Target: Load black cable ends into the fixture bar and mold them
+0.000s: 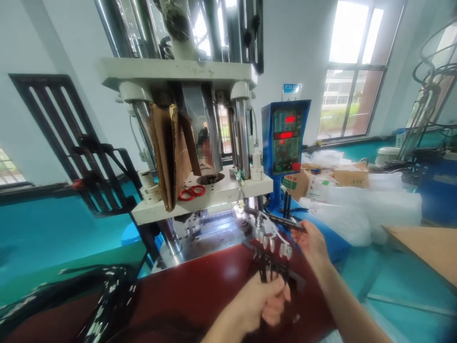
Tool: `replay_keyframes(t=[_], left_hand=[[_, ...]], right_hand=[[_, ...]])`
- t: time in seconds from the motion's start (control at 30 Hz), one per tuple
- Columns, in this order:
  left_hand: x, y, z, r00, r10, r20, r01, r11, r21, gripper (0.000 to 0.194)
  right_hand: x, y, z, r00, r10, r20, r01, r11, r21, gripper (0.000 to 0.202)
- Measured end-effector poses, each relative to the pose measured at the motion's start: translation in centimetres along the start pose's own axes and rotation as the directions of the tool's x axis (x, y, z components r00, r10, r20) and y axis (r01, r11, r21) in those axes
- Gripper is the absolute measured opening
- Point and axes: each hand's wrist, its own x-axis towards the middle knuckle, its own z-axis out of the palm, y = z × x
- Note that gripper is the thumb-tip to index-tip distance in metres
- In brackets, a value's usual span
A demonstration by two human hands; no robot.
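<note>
- Pieces (266, 267), dark with pale tips and partly blurred, are grasped in the left hand (269, 295) over the right end of the bench (200, 290) in the head view.
- Dark bar (285, 221) is gripped by its near end in the right hand (312, 240), by the far right corner.
- Black strands (107, 286) are heaped at the left end.
- Red-handled scissors (192, 192) are laid on the white machine plate (246, 190), beyond the far edge.
</note>
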Motion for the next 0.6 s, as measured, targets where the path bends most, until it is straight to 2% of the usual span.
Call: replay_keyframes(t=[0.07, 0.13, 0.3, 0.37, 0.5, 0.6], left_hand=[[-0.2, 0.0, 0.3, 0.998, 0.051, -0.028, -0.052, 0.999, -0.001, 0.033], [-0.4, 0.1, 0.4, 0.998, 0.056, -0.028, -0.055, 0.998, 0.024, 0.036], [-2.3, -0.5, 0.4, 0.989, -0.047, 0.143, 0.017, 0.979, 0.204, 0.045], [-3.1, -0.5, 0.2, 0.987, -0.038, 0.158, 0.0, 0.972, 0.236, 0.044], [-3.1, 0.7, -0.4, 0.995, 0.082, 0.062, -0.09, 0.988, 0.127, 0.044], [-2.6, 1.8, -0.7, 0.991, 0.104, 0.085, -0.108, 0.993, 0.042, 0.039]], right_hand=[[0.0, -0.7, -2.0, 1.0, -0.003, -0.012, 0.002, 1.0, -0.026, 0.024], [-0.1, -0.9, -3.9, 0.999, 0.01, -0.037, -0.012, 0.998, -0.062, 0.026], [-0.3, 0.0, -7.6, 0.99, 0.023, -0.138, -0.038, 0.994, -0.105, 0.03], [-0.4, 0.3, -8.3, 0.986, 0.002, -0.166, -0.024, 0.992, -0.125, 0.028], [-1.0, 0.8, -8.3, 0.985, -0.009, -0.173, -0.023, 0.983, -0.181, 0.026], [-1.9, 1.2, -8.0, 0.993, 0.056, -0.102, -0.078, 0.971, -0.227, 0.03]])
